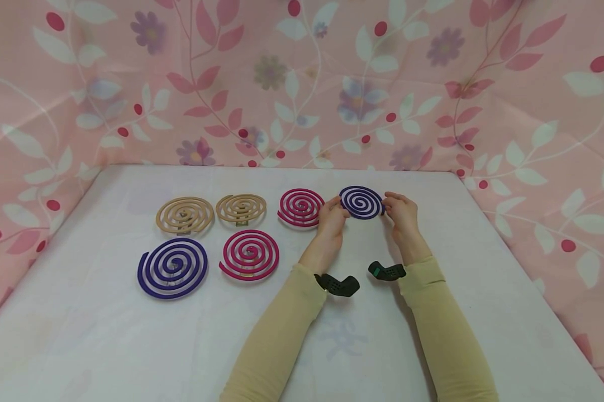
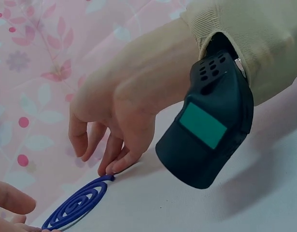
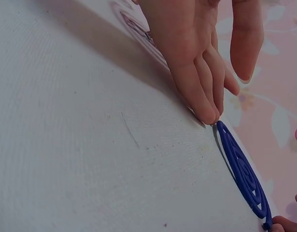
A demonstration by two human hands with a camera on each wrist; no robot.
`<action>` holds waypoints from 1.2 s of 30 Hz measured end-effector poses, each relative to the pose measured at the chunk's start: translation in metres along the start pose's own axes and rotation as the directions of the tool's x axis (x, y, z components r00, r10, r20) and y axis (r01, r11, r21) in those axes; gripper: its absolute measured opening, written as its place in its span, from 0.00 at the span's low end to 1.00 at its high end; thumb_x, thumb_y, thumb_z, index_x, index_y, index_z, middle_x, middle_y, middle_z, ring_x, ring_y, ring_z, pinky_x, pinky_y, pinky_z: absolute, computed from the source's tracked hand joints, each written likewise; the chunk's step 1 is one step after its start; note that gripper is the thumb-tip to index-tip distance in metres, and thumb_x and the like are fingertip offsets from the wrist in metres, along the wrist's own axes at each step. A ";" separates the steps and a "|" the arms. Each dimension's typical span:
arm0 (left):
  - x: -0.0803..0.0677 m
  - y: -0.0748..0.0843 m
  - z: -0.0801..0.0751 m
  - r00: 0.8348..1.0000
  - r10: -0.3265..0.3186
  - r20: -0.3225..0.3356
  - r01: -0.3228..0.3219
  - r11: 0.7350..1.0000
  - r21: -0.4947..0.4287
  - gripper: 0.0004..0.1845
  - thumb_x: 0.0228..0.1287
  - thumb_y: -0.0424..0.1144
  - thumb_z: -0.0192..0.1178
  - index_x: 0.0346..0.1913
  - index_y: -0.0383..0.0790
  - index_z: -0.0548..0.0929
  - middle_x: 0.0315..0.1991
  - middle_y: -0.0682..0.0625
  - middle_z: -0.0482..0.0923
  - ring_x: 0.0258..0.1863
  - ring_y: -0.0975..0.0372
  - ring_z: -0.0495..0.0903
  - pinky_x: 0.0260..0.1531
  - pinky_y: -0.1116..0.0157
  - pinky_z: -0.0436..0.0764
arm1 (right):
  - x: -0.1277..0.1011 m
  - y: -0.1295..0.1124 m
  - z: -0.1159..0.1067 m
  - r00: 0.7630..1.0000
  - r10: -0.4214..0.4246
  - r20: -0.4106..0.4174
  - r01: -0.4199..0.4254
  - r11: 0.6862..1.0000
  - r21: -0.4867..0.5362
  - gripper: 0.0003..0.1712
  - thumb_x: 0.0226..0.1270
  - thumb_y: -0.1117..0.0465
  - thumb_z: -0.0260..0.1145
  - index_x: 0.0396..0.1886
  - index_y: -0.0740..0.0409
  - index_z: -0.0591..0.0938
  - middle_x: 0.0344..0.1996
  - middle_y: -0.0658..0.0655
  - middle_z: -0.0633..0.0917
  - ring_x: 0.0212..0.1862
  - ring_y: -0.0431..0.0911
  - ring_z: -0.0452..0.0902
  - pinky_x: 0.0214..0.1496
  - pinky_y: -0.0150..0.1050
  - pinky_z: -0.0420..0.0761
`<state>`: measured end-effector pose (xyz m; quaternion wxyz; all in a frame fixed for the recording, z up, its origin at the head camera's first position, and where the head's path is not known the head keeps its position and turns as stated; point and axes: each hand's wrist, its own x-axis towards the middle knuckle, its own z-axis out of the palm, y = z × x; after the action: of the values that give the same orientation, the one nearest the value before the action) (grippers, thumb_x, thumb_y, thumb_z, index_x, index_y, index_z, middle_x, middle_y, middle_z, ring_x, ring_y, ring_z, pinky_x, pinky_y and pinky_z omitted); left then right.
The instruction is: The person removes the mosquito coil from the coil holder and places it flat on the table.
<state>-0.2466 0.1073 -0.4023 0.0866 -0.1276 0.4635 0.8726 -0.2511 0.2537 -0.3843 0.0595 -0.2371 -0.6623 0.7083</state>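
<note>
A small purple spiral coil [image 1: 361, 202] lies flat on the white table at the back right. My left hand [image 1: 332, 215] touches its left rim with straight fingertips, and my right hand [image 1: 401, 212] touches its right rim. In the right wrist view the left hand [image 3: 206, 82] has its fingertips on the cloth at the end of the coil [image 3: 242, 174], thumb held apart. In the left wrist view the right hand [image 2: 114, 130] sets its fingertips against the coil [image 2: 76, 205], thumb hanging free.
Five more coils lie to the left: two tan [image 1: 185, 215] [image 1: 241, 208], two pink [image 1: 301, 207] [image 1: 250, 254], one large purple [image 1: 173, 267]. A pink floral cloth [image 1: 281, 84] hangs behind and beside the table [image 1: 80, 335]. Black cameras [image 1: 338, 285] sit on both wrists.
</note>
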 end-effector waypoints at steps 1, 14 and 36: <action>0.000 0.000 0.000 1.000 0.001 -0.001 -0.001 1.000 -0.004 0.36 0.47 0.14 0.44 0.65 0.27 0.62 0.67 0.35 0.61 0.66 0.55 0.62 0.56 0.66 0.66 | -0.001 0.000 0.000 1.000 -0.001 -0.003 0.001 1.000 -0.008 0.26 0.62 0.70 0.55 0.62 0.66 0.71 0.54 0.55 0.72 0.40 0.37 0.68 0.58 0.35 0.69; 0.001 0.001 -0.002 0.999 -0.043 -0.004 0.043 0.998 -0.038 0.41 0.43 0.12 0.45 0.67 0.34 0.63 0.70 0.39 0.57 0.68 0.56 0.59 0.66 0.61 0.61 | 0.002 0.004 0.005 1.000 -0.004 0.002 0.004 0.995 0.102 0.25 0.65 0.71 0.53 0.62 0.67 0.71 0.60 0.59 0.69 0.42 0.39 0.68 0.65 0.39 0.66; 0.003 0.001 -0.003 0.996 0.015 0.085 -0.007 0.996 -0.092 0.46 0.38 0.08 0.43 0.69 0.33 0.57 0.72 0.38 0.51 0.71 0.56 0.54 0.68 0.61 0.58 | 0.004 0.009 0.008 0.999 -0.020 0.025 0.016 0.986 0.168 0.29 0.59 0.77 0.47 0.63 0.68 0.70 0.63 0.64 0.68 0.63 0.48 0.63 0.65 0.35 0.65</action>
<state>-0.2491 0.1045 -0.4039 0.0957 -0.0914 0.4196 0.8980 -0.2561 0.2469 -0.3943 0.0769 -0.2158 -0.6030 0.7641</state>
